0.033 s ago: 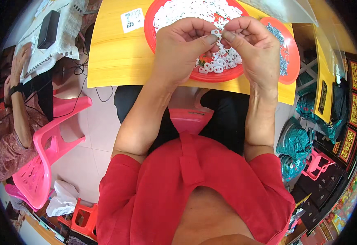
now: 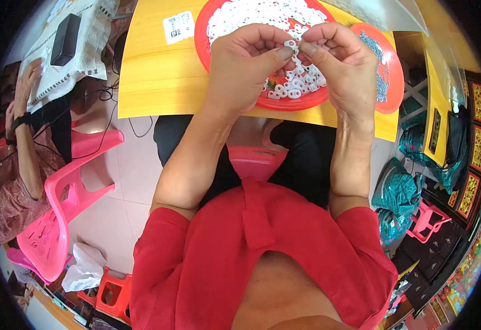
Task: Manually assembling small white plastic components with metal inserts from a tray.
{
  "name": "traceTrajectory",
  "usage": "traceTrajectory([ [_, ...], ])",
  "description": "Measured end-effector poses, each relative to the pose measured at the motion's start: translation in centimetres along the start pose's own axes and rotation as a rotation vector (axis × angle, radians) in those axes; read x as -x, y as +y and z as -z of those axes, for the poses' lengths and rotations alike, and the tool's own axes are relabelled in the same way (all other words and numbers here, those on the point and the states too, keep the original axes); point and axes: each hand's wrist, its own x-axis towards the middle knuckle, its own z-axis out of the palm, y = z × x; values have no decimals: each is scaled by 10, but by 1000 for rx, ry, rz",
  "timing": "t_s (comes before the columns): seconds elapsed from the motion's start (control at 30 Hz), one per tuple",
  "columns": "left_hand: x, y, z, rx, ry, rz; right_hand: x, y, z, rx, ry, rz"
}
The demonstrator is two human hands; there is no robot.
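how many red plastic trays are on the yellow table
2: a large round red plastic tray holding small white pieces, and a smaller oval red plastic tray to its right; others may be hidden.

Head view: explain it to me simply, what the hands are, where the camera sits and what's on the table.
There is no machine here, just a person's bare left hand and right hand. The camera is worn on that person's head and looks down; its wide lens bends straight edges.

On the yellow table sits a red tray covered with white pieces. To its right, a smaller red tray holds grey metal bits. A white label lies to the left.

The left fingertips pinch one small white piece. The right fingertips are close beside it; whether they grip anything is unclear.
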Motion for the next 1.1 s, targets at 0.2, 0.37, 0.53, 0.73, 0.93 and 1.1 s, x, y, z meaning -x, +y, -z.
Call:
traceTrajectory([
  [0.2,1,-1,-1,-69,18,-39,0,0,-1,25,-14,19],
  [0.37,3,-1,-3,-145,34,-65,0,0,0,81,-23,30],
  [0.53,6,-2,-7,-185,106,-103,1,1,-3,78,-9,34],
  [0.73,7,-5,-9,-257,154,-157,1,5,-6,152,-13,67],
  [0.93,6,-9,-6,-262,174,-189,-1,9,-9,253,-19,84],
  [1.1,-1,-11,-1,-155,160,-175,-6,4,-4,-119,-107,-51],
])
